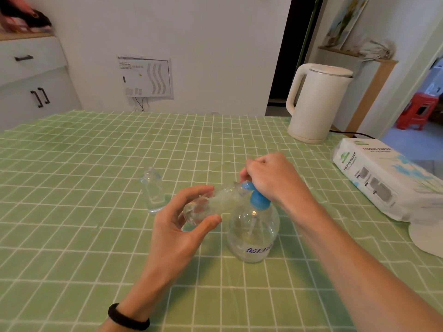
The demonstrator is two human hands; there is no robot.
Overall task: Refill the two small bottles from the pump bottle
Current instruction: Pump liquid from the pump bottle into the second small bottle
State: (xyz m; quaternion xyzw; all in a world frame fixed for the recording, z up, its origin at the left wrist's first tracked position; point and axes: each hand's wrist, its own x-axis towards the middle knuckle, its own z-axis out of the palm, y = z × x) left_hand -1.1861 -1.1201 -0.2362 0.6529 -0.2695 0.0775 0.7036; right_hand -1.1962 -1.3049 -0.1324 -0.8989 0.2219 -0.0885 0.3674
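Clear plastic: two small bottles. One small bottle (153, 190) stands alone on the green counter (72, 188); the left hand (177, 231) pinches the tilted second bottle (211, 204), its mouth at the blue nozzle. One pump bottle (254, 231), the right hand (271, 178) curled over its pump.

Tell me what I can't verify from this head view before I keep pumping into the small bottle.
- Pump nozzle tip and mouth of the held small bottle: blurred and covered by the right hand, so I can't confirm alignment.
- Fill level in that bottle: clear liquid in clear plastic, motion-blurred, partly behind the left hand.
- Level in the standing small bottle: too faint.
- Pump bottle label: mostly turned away.
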